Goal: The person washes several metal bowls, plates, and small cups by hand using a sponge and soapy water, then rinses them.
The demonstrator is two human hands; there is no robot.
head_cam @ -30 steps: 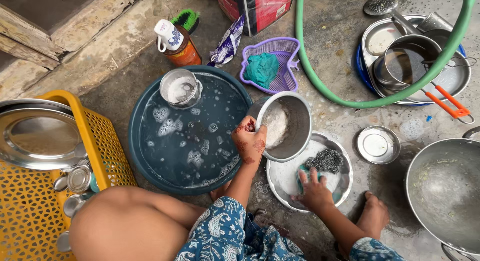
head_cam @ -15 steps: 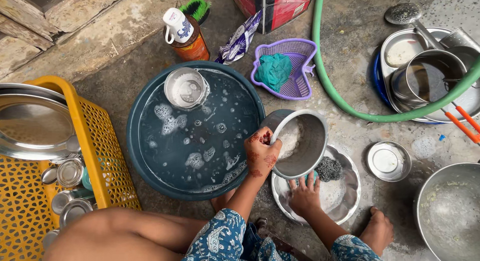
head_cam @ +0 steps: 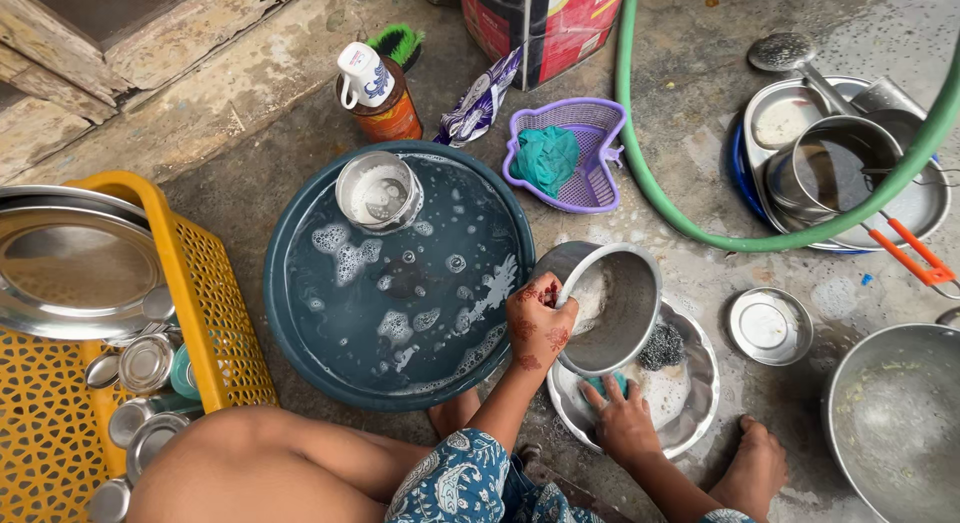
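The right hand (head_cam: 622, 415) reaches forward from the lower edge, palm down, fingers curled over a teal sponge (head_cam: 606, 384) lying in a shallow steel plate (head_cam: 690, 408) on the wet floor. Just beyond, the left hand (head_cam: 538, 328), wrist bent, grips the rim of a steel bowl (head_cam: 612, 305), thumb inside. The bowl is tipped on its side above the plate, mouth facing left toward a dark basin (head_cam: 395, 278) of soapy water. A steel scrubber (head_cam: 662, 346) sits beside the bowl.
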